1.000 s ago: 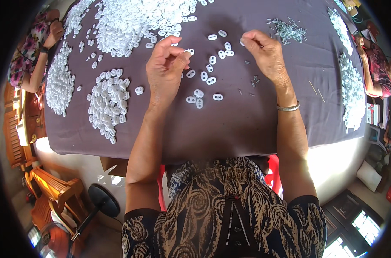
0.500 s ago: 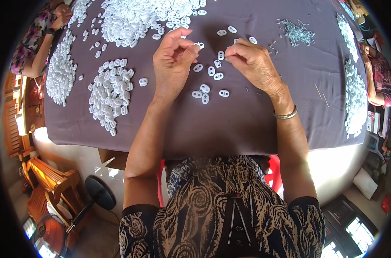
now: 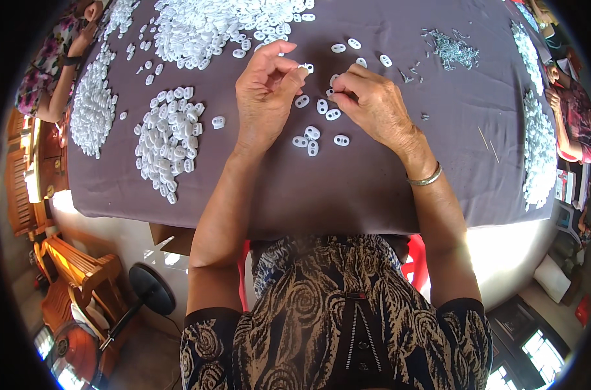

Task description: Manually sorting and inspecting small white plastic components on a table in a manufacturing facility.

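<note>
My left hand [image 3: 267, 91] pinches a small white oval plastic piece with holes [image 3: 308, 67] between thumb and forefinger, its other fingers curled. Just right of it, my right hand [image 3: 371, 101] is closed, thumb against bent forefinger. Whatever its fingertips hold is too small to make out. Under and around both hands lie several loose two-hole white pieces [image 3: 333, 114], some partly covered by the right fingers. Closer to my body is a small cluster of the same pieces [image 3: 312, 133].
A heap of white capped pieces [image 3: 169, 140] lies left of my left arm. Larger white heaps [image 3: 198, 32] spread farther back and along both sides. Tiny metal springs or pins [image 3: 453, 52] are piled at far right, near two thin sticks [image 3: 488, 144]. Other people sit at both sides.
My right hand has shifted slightly left and down, nearer the left one. Two tiny dark bits below it are gone from their spot; more small metal bits lie right of it. The left hand keeps its pinch.
</note>
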Available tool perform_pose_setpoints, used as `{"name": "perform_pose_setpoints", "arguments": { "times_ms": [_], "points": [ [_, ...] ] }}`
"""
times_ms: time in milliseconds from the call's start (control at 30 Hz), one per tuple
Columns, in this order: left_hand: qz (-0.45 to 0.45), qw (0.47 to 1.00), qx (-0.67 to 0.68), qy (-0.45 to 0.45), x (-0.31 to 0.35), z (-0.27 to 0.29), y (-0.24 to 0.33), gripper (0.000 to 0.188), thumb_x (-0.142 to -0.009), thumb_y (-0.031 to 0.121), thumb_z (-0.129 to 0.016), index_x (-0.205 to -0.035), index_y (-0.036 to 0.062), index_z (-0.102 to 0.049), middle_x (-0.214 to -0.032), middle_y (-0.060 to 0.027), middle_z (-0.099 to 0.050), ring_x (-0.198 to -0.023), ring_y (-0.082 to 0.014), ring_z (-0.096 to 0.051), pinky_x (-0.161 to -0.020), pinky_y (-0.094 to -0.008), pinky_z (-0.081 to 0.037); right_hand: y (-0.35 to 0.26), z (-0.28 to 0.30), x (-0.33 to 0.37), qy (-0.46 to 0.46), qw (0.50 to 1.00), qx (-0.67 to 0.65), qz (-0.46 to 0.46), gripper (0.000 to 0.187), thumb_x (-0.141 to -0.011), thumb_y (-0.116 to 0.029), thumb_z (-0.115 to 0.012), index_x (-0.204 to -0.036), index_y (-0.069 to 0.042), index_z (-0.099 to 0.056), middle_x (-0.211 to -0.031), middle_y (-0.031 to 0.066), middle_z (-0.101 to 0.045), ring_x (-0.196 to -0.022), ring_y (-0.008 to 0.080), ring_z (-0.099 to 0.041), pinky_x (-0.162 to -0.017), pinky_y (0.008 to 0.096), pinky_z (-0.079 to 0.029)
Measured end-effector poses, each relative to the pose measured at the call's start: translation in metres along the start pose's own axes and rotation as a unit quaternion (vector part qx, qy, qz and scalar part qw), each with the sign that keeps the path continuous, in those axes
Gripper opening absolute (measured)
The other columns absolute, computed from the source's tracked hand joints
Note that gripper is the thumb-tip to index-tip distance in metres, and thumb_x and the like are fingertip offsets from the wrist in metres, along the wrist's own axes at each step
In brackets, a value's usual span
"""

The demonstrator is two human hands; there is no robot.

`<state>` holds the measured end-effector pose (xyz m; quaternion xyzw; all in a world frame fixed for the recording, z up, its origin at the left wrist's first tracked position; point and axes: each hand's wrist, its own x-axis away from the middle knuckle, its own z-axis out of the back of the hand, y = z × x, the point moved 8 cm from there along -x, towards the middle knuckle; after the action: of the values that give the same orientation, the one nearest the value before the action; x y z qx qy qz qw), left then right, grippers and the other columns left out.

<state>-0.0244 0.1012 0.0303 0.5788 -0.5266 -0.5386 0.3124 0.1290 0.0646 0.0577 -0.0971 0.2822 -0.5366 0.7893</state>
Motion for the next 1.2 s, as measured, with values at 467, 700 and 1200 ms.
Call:
{"name": "perform_pose_setpoints", "arguments": {
  "times_ms": [467, 700, 1200],
  "points": [
    [0.004, 1.000, 0.002, -0.003, 0.001, 0.000, -0.001, 0.032, -0.084, -0.004, -0.064, -0.115, 0.0000, -0.054, -0.079, -0.0003, -0.061, -0.067, -0.0081, -0.054, -0.062, -0.0228, -0.047, 0.041, 0.053, -0.004, 0.180, 0.981, -0.015, -0.072, 0.006, -0.081, -0.002, -0.067, -0.086, -0.002, -0.064, -0.073, 0.0021, -0.059, -0.060, 0.0073, -0.053, -0.057, 0.0223, -0.045],
    [0.003, 1.000, -0.011, -0.015, 0.002, -0.004, -0.001, 0.031, -0.084, -0.005, -0.063, -0.113, 0.0029, -0.056, -0.078, 0.0008, -0.060, -0.067, -0.0046, -0.053, -0.059, -0.0185, -0.045, 0.075, 0.064, 0.003, 0.005, 0.981, -0.090, -0.172, 0.006, -0.078, -0.004, -0.069, -0.079, -0.002, -0.064, -0.064, -0.0028, -0.055, -0.062, 0.0036, -0.049, -0.056, 0.0208, -0.041],
    [0.008, 0.999, -0.031, -0.032, 0.003, -0.008, 0.000, 0.029, -0.084, -0.003, -0.064, -0.111, 0.0040, -0.056, -0.077, 0.0008, -0.060, -0.063, -0.0041, -0.051, -0.057, -0.0186, -0.043, 0.069, 0.045, 0.007, -0.118, 0.984, -0.006, -0.132, 0.011, -0.078, -0.009, -0.065, -0.076, 0.000, -0.058, -0.066, 0.0031, -0.052, -0.060, 0.0119, -0.047, -0.057, 0.0291, -0.041]
  ]
}}
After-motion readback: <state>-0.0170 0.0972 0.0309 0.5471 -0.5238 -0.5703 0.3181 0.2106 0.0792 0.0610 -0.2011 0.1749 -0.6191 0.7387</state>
